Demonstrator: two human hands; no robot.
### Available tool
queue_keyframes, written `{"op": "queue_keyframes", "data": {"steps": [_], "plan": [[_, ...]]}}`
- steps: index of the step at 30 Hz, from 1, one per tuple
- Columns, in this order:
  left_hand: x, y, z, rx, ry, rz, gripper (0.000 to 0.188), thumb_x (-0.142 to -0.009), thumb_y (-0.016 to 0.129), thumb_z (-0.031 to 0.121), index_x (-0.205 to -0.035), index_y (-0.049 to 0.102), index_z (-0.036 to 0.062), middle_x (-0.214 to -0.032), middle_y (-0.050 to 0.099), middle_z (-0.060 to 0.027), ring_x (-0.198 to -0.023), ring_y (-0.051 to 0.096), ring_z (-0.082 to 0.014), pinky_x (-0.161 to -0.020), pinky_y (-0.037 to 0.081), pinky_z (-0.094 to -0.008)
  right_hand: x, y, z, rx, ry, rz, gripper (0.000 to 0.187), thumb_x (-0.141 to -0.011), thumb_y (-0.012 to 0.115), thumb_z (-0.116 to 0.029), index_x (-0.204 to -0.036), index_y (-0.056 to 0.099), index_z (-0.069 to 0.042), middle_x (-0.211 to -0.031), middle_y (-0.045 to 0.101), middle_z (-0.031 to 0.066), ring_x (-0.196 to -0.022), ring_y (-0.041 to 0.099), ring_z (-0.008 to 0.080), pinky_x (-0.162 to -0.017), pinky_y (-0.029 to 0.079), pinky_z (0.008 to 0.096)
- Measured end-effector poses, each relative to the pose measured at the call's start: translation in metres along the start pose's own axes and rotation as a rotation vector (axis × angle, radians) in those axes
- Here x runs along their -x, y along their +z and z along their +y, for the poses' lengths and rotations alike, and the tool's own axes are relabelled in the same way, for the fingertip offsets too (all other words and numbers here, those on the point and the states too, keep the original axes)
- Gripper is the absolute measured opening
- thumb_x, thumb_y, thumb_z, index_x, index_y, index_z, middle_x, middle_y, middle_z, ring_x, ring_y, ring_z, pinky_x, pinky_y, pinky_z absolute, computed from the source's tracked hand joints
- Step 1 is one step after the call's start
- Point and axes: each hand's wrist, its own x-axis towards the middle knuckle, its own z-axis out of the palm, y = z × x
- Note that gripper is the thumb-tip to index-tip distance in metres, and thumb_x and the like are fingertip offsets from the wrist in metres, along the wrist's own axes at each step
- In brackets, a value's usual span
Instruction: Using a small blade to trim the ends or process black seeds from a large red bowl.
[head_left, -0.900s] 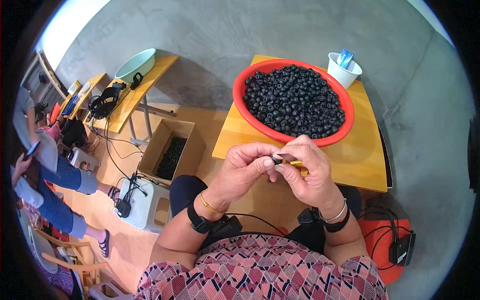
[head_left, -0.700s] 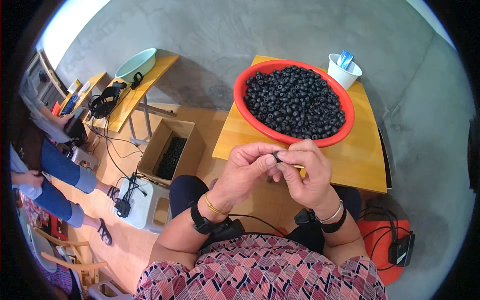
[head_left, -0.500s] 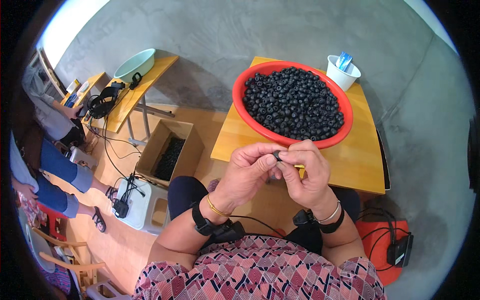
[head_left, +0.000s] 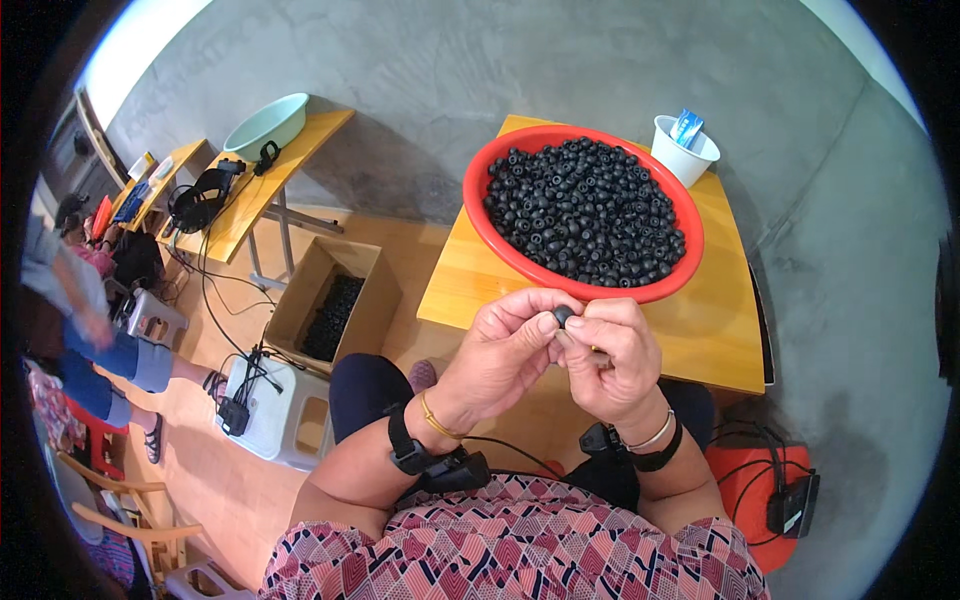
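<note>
Between my two hands a small, round black piece (head_left: pixel 563 315) is pinched by the fingertips. My left hand (head_left: pixel 500 350) grips it from the left with thumb and forefinger, and my right hand (head_left: pixel 615 365) from the right the same way. Just beyond the hands a red basin (head_left: pixel 476 205) rests tilted-looking on a yellow table (head_left: pixel 450 285). It is heaped with many similar black pieces (head_left: pixel 585 215), several with a round hole showing. What they are made of, I cannot tell.
A white tub (head_left: pixel 686 160) with a blue packet stands behind the basin. On the floor to the left are a cardboard box (head_left: pixel 375 310) with black pieces and a white stool (head_left: pixel 270 415) bearing cables. A green basin (head_left: pixel 268 125) sits on another table. A person stands at far left.
The black piece has turned in my fingers and shows more of its rounded side. Both hands stay near the basin's edge. The person at left has moved an arm and leg.
</note>
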Motion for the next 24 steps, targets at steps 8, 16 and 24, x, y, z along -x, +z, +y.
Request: {"op": "queue_keyframes", "data": {"steps": [8,16,24], "plan": [[0.001,-0.01,-0.001,0.141,-0.049,-0.047,0.022,-0.086,0.052,0.017,-0.101,0.054,0.001,-0.08,0.054,-0.0018,-0.067,0.049,-0.0101,-0.064,0.043,-0.024,0.001,-0.005,-0.011,-0.421,0.537,0.015,0.009,-0.086,0.049,-0.008,-0.09,0.048,0.0,-0.078,0.05,0.01,-0.06,0.053,0.0148,-0.055,0.043,0.0246],[0.001,-0.014,0.0,0.177,-0.067,-0.078,0.022,-0.086,0.051,0.017,-0.101,0.053,0.0017,-0.079,0.053,-0.0021,-0.066,0.048,-0.0103,-0.064,0.042,-0.0241,-0.018,-0.017,-0.02,-0.125,0.591,-0.283,0.015,-0.088,0.044,-0.008,-0.079,0.049,0.003,-0.067,0.055,0.0094,-0.059,0.055,0.0152,-0.056,0.043,0.0249],[0.002,-0.015,-0.004,0.094,-0.025,-0.042,0.019,-0.087,0.05,0.014,-0.102,0.052,0.0029,-0.086,0.055,-0.0029,-0.071,0.05,-0.0109,-0.064,0.043,-0.0248,-0.019,-0.014,-0.022,-0.231,0.674,-0.33,0.016,-0.088,0.043,-0.005,-0.075,0.048,0.003,-0.066,0.056,0.0105,-0.058,0.06,0.0171,-0.052,0.047,0.0257]]}}
